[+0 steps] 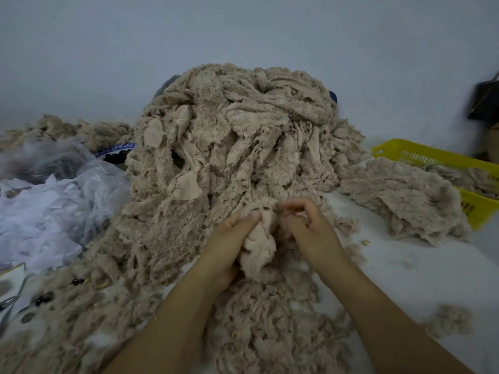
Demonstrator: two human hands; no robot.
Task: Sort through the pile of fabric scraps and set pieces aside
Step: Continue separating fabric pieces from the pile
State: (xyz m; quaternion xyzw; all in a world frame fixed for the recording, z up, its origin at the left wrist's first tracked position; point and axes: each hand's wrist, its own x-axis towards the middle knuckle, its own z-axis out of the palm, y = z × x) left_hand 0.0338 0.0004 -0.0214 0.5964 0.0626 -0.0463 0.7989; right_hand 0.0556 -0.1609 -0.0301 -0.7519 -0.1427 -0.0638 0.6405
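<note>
A single wide-angle view from the person's head looks forward and down over the white table [405, 279]. It sits close above the left hand [232, 238] and right hand [310, 230] at near centre. The tall heap of beige fleecy fabric scraps [237, 136] rises beyond them, and the pale wall [243, 28] is farthest.

Bare table [421, 268] right of centre (scrap pile [229, 147] ahead, yellow basket [475, 203] beyond)
</note>
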